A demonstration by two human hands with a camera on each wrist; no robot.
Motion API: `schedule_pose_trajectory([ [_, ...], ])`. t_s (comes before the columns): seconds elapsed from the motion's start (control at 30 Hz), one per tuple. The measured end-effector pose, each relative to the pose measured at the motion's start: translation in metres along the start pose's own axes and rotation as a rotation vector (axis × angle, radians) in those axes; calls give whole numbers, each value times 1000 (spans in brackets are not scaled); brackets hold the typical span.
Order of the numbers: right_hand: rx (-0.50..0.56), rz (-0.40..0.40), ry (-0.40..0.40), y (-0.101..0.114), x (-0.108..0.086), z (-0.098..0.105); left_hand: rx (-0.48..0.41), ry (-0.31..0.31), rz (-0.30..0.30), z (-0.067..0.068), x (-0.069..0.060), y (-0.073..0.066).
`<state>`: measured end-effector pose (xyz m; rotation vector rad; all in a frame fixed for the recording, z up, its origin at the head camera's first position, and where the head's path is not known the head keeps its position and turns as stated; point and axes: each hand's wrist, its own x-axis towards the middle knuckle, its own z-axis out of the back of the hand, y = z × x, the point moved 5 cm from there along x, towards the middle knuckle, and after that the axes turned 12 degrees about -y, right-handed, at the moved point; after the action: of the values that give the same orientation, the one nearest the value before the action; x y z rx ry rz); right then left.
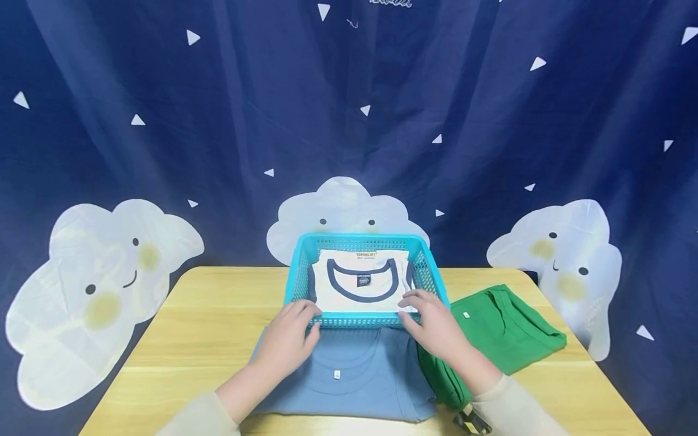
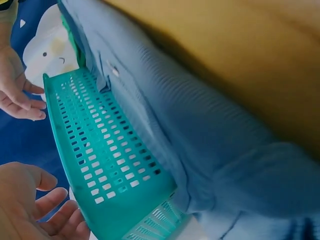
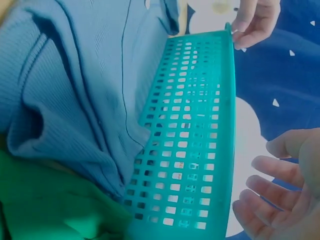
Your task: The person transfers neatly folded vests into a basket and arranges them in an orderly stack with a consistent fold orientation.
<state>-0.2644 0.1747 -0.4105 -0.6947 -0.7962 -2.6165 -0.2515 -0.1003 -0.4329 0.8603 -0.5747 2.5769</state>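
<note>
A turquoise plastic basket (image 1: 357, 319) with perforated walls stands on the table. In it lies a folded white shirt (image 1: 349, 280) with a dark neckband. My left hand (image 1: 288, 338) is at the basket's front left corner, its fingers loosely bent and holding nothing. Over the front right corner hovers my right hand (image 1: 433, 324), fingers spread and relaxed. In the wrist views both hands are beside the rim; whether the left fingertips touch it I cannot tell. A folded blue ribbed shirt (image 1: 349, 375) lies before the basket, below and between the hands.
Folded green clothing (image 1: 512, 333) lies right of the basket, partly under the right forearm. A small dark item (image 1: 471, 422) sits by the right sleeve, too unclear to name. Behind the wooden table (image 1: 218, 297) hangs a dark blue curtain (image 1: 349, 121) with clouds.
</note>
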Motion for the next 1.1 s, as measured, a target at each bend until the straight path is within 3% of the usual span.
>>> schedule_pose_trajectory([
  [0.5, 56, -28, 46, 7, -20, 0, 20, -35, -86, 10, -20, 2],
  [0.8, 46, 16, 96, 5, -32, -7, 42, 19, -35, 9, -34, 7],
  [1.1, 37, -23, 168, -2, -40, -17, 6, 95, 47, 2, -43, 14],
])
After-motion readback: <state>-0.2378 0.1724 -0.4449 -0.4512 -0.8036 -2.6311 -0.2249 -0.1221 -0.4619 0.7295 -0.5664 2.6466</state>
